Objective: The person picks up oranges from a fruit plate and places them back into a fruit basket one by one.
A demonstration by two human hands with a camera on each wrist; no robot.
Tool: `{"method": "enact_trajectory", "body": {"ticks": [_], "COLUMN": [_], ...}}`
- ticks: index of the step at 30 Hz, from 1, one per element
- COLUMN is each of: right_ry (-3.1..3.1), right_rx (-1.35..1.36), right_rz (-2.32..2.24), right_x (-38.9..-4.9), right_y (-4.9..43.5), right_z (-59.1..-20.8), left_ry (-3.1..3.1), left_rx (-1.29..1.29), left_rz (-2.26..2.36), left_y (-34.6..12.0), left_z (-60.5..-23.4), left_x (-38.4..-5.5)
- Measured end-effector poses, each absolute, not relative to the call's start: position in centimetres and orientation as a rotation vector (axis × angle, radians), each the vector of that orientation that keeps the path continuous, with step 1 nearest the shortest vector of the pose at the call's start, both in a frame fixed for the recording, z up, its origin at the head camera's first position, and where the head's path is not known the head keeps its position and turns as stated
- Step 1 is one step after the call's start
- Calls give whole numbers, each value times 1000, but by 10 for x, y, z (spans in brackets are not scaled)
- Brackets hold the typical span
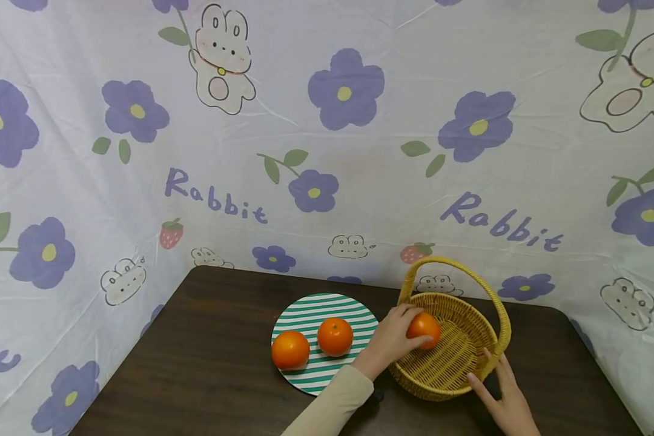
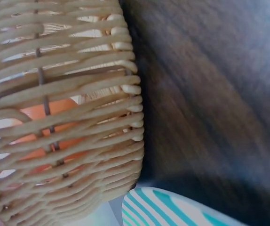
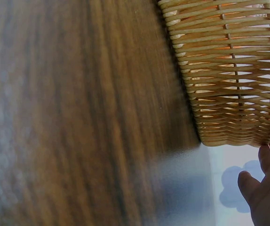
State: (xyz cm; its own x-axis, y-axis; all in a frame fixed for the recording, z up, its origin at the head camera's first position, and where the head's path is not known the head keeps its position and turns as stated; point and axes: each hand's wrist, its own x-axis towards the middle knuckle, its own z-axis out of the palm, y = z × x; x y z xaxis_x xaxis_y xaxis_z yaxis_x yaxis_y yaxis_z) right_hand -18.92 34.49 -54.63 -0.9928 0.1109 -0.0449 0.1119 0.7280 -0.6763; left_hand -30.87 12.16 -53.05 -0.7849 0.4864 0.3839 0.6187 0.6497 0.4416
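A woven wicker basket with an arched handle stands at the right of the table. My left hand reaches over its left rim, fingers and thumb around an orange inside it. Through gaps in the weave, the left wrist view shows part of this orange. My right hand touches the basket's right rim by the handle's base with fairly straight fingers. Some of its fingers show beside the weave in the right wrist view. Two more oranges lie on a green-and-white striped round mat.
The dark wooden table extends left of the mat. Behind it hangs a white cloth printed with purple flowers and rabbits. A small black object shows beside the left sleeve.
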Motion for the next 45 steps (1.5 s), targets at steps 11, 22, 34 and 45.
{"method": "enact_trajectory", "body": {"ticks": [11, 22, 34, 45], "right_ry": [2936, 2942, 2947, 2906], "right_rx": [152, 150, 138, 181], "right_rz": [-1165, -1157, -1159, -1163], "right_x": [-190, -191, -191, -189], "right_y": [344, 344, 344, 344], "right_z": [-545, -543, -543, -544], "left_ry": [-2559, -2510, -2465, -2480], "left_rx": [-898, -911, -928, -921], "left_rz": [-945, -967, -963, -983], "left_y": [110, 97, 81, 57], "left_z": [-528, -523, -516, -507], "left_x": [-299, -290, -273, -257]}}
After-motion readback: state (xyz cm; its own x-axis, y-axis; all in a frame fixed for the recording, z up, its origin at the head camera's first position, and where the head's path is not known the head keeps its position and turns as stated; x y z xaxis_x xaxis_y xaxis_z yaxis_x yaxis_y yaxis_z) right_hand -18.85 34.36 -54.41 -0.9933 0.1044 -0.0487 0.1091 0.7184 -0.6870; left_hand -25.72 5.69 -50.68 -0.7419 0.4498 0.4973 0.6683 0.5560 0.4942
